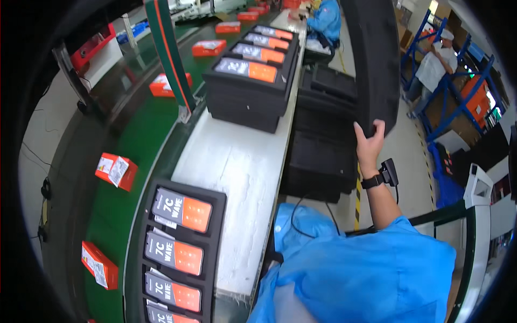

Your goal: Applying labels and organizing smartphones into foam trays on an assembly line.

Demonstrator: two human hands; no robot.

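My right hand [370, 144] is closed on the lower end of a long black foam tray [375, 64], which stands raised on edge to the right of the bench. A dark band with a small black device is on that wrist. My left hand does not show. At the lower left of the bench lies another black tray [218, 237], its slots holding several grey-and-orange phone packs [175, 252]. Farther along the bench, a stack of black trays [242, 105] carries more such packs on top.
More black trays [320, 156] are stacked low beside the bench [237, 188]. On the left, a green conveyor [129, 231] carries several orange boxes [117, 171]. A green post [171, 59] stands between conveyor and bench. One person in blue sits beyond; another stands near blue racks [455, 91].
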